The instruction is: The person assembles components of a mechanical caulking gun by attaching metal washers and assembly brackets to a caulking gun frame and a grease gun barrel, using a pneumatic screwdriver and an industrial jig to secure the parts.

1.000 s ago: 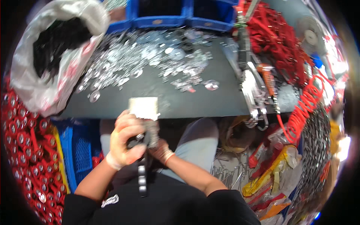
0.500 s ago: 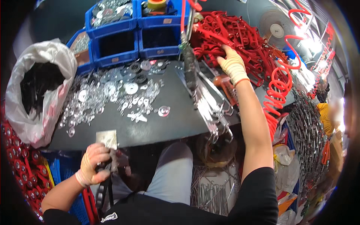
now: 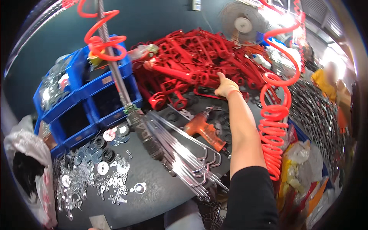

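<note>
My right hand (image 3: 229,87), in a pale glove, reaches to the near edge of a heap of red metal parts (image 3: 184,50). Its thumb and a finger stand apart against the parts; the other fingers are hidden, and I see no part clearly gripped. Below that hand, an orange power tool (image 3: 203,130) lies on the dark table (image 3: 153,203). Beside it is a bundle of bent shiny metal rods (image 3: 180,153). Only a sliver of my left hand (image 3: 92,229) shows at the lower edge, by a small pale square piece (image 3: 99,222); its fingers cannot be made out.
Blue bins (image 3: 78,96) stand at the left behind loose washers and small hardware (image 3: 92,172). A dark-gripped tool (image 3: 143,130) hangs over the table. A red coiled hose (image 3: 273,142) hangs right of my arm. A white bag (image 3: 42,172) stands far left; a fan (image 3: 242,25) is behind.
The view has swung right and upward, so the red heap sits more central. My right hand has stayed at the heap. My left hand has dropped almost out of view.
</note>
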Tool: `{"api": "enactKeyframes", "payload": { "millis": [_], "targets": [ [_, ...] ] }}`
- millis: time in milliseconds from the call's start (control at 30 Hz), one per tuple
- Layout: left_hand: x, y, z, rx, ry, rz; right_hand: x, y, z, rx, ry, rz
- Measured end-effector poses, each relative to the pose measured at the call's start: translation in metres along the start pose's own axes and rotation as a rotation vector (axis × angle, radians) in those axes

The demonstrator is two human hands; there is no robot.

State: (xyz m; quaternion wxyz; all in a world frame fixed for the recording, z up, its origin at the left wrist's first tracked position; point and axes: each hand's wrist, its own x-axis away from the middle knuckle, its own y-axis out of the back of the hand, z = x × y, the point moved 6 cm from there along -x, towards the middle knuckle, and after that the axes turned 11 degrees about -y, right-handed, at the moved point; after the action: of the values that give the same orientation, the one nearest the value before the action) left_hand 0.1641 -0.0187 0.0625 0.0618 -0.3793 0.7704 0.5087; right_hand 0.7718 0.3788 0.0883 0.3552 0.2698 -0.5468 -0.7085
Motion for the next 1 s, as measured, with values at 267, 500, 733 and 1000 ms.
{"api": "enactKeyframes", "payload": {
  "millis": [267,500,733,1000],
  "targets": [
    [0.001,-0.001,0.006,0.032,-0.118,0.019,0.033,-0.014,0.037,0.096,0.043,-0.032],
    [0.009,0.003,0.011,-0.034,-0.047,-0.022,0.104,0.037,0.068,0.011,0.144,-0.025],
    [0.029,0.001,0.011,-0.044,0.014,-0.024,0.186,0.003,0.109,0.131,0.389,0.18],
    [0.02,0.004,0.0,-0.124,0.106,-0.021,0.151,0.08,0.078,-0.434,0.535,-0.307]
  ]
}}
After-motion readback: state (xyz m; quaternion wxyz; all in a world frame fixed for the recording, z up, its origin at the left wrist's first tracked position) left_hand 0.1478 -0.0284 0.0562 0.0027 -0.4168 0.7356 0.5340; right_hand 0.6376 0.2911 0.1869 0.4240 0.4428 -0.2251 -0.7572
